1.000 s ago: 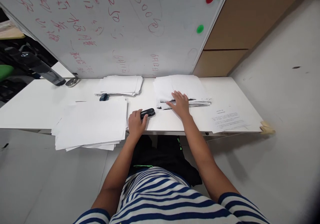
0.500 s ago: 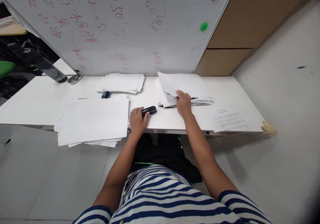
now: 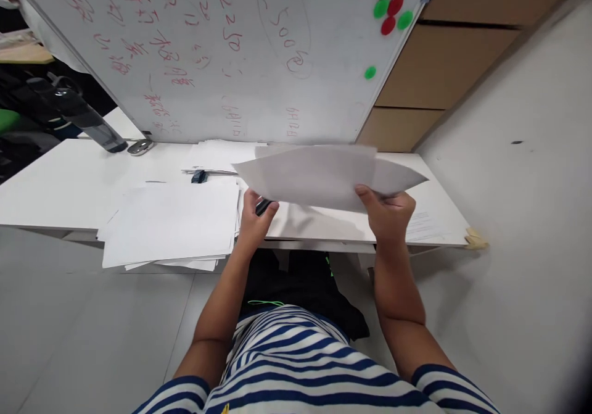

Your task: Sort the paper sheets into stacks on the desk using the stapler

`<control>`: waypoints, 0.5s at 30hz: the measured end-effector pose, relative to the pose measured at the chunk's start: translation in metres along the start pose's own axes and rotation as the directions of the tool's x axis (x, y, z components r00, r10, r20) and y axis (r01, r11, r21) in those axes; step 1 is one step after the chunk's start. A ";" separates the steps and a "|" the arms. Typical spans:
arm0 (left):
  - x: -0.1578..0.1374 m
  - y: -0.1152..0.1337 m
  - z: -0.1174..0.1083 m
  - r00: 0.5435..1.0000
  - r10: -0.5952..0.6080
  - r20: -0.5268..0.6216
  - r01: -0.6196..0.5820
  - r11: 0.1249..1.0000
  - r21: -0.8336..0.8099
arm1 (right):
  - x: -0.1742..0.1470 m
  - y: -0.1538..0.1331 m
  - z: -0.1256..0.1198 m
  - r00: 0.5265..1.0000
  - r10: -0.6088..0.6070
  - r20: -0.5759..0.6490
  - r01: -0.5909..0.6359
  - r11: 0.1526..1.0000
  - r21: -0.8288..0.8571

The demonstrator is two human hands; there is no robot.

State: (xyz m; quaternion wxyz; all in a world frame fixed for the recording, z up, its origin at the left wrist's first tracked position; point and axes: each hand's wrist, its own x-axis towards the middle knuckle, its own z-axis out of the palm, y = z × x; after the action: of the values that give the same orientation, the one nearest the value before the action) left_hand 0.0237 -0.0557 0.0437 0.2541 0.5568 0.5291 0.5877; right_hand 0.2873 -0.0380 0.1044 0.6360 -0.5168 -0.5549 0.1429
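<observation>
while the left hand (image 3: 253,216) clasps the stapler (image 3: 261,206), the right hand (image 3: 387,214) pinches raised sheets (image 3: 319,176).

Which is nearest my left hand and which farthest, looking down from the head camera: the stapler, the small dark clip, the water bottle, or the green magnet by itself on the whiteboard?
From the left hand:
1. Stapler, under the fingers.
2. Dark clip, up and to the left, by the far paper stack.
3. Lone green magnet, up to the right on the whiteboard.
4. Water bottle, far left at the table's back edge.
</observation>
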 end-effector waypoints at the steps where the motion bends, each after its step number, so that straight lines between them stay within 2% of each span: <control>1: 0.001 0.011 -0.001 0.999 -0.024 0.036 0.026 0.999 -0.038 | -0.001 -0.005 -0.002 0.999 0.027 -0.040 -0.026 0.999 0.028; 4: -0.001 0.035 0.000 0.997 -0.078 0.013 0.079 0.996 -0.050 | -0.002 -0.012 0.000 0.994 0.042 -0.104 -0.027 0.990 0.141; 6: -0.003 0.044 0.002 0.994 -0.102 -0.043 0.101 0.994 -0.044 | -0.002 -0.010 0.002 0.996 0.031 -0.079 -0.011 0.971 0.237; 8: -0.003 0.046 0.003 0.989 -0.115 -0.092 0.111 0.993 -0.047 | -0.004 -0.002 0.005 0.999 0.048 0.004 -0.047 0.947 0.317; 10: -0.001 0.044 0.004 0.983 -0.121 -0.140 0.112 0.991 -0.069 | -0.009 0.010 0.006 0.986 0.105 0.131 -0.146 0.924 0.355; 13: 0.003 0.040 0.007 0.972 -0.147 -0.185 0.122 0.983 -0.140 | -0.016 0.026 0.008 0.928 0.199 0.315 -0.309 0.884 0.351; 15: 0.006 0.038 0.010 0.970 -0.164 -0.179 0.125 0.970 -0.210 | -0.019 0.030 0.009 0.911 0.228 0.344 -0.349 0.870 0.347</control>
State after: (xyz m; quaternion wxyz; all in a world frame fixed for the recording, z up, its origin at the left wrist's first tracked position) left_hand 0.0422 -0.0591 0.0788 0.2973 0.4285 0.5297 0.6689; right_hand 0.2851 -0.0356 0.0676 0.6101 -0.4265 -0.5170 0.4227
